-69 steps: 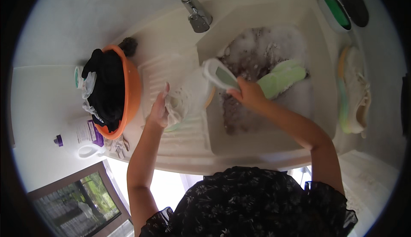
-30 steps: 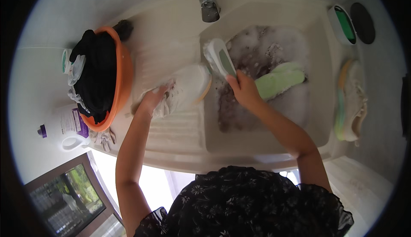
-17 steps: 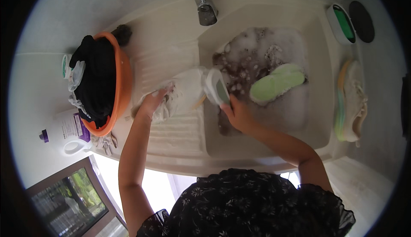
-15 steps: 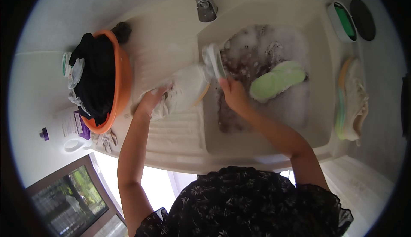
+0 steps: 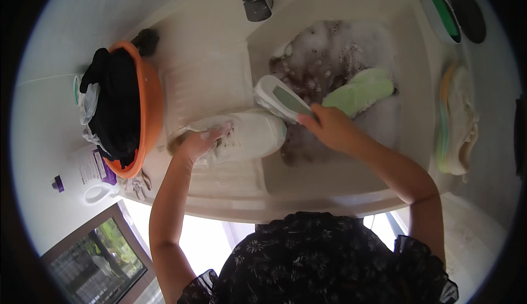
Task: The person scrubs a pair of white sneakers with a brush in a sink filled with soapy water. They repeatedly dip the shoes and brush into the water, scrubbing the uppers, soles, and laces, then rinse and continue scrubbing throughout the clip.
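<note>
Left hand (image 5: 202, 143): half-curled, gripping 1 white shoe (image 5: 255, 134) over the ribbed drainboard (image 5: 208, 90). Right hand (image 5: 332, 127): closed round 1 white brush (image 5: 282, 98) beside the shoe; contact, I cannot tell remotely. Farther: pale green sole-shaped item (image 5: 360, 91) in suds (image 5: 373, 46); then faucet (image 5: 254, 3).

Drainboard (image 5: 208, 92) left, sink (image 5: 414, 57) right, faucet (image 5: 255, 2) behind where they meet. Shoe (image 5: 252, 136) across the drainboard, toe pointing right over the sink's edge. Of the hands, left hand (image 5: 206, 139) on its laces; right hand (image 5: 332, 125) over the sink with brush (image 5: 285, 98), brush head near the toe, contact unclear. Insole-shaped piece (image 5: 359, 92) in the sink's suds, right of the brush. Second shoe (image 5: 460, 120) on the right ledge, open case (image 5: 442, 15) behind it, oval lid (image 5: 468, 15) right of case. Far left: tub (image 5: 149, 106) with clothes (image 5: 115, 106) inside, bottle (image 5: 96, 166) before it.
</note>
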`<control>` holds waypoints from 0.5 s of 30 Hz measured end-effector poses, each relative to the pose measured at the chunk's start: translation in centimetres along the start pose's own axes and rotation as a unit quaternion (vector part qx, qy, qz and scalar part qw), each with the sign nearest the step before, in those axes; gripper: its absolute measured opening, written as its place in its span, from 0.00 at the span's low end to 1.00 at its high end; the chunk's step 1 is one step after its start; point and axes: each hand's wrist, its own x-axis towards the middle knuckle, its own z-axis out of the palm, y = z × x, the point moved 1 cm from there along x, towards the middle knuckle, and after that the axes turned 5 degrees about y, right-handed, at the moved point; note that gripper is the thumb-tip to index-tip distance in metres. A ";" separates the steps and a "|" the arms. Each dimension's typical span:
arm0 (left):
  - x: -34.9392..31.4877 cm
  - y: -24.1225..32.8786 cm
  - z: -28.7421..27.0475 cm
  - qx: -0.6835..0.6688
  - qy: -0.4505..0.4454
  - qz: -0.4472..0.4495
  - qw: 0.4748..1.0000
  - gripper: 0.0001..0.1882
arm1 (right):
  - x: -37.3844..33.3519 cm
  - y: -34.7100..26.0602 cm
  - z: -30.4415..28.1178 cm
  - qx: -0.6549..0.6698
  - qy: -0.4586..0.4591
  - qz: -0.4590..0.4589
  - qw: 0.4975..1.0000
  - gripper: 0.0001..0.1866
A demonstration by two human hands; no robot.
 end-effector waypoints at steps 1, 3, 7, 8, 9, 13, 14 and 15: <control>0.0 -0.4 0.1 -0.016 -0.004 -0.002 1.000 0.23 | -1.6 0.3 -0.4 -0.024 -0.008 -0.039 0.999 0.28; 0.1 -0.6 -0.2 -0.006 0.005 -0.005 1.000 0.23 | -4.0 0.9 -1.1 -0.068 -0.024 -0.120 0.990 0.28; -0.2 0.4 0.3 0.012 0.038 -0.018 0.999 0.18 | 1.8 -0.9 0.3 -0.073 -0.013 -0.004 0.997 0.30; -0.4 0.8 0.5 -0.011 0.058 -0.018 0.998 0.16 | 1.5 -0.9 -0.3 -0.083 -0.019 -0.001 0.996 0.30; -0.5 1.1 0.5 -0.017 0.054 -0.013 0.998 0.16 | 0.8 -1.0 -1.6 -0.092 -0.025 0.002 0.995 0.30; 0.0 0.7 0.1 0.026 0.055 0.006 0.998 0.16 | -3.4 -0.1 -2.5 -0.170 -0.025 -0.160 0.972 0.29; 0.2 0.5 0.2 0.062 0.048 0.012 0.997 0.16 | -2.8 -0.3 -2.0 -0.145 -0.026 -0.119 0.982 0.29; 0.3 -0.3 0.2 0.028 0.037 0.018 0.999 0.16 | -0.9 -0.9 -1.1 -0.120 -0.027 -0.078 0.989 0.29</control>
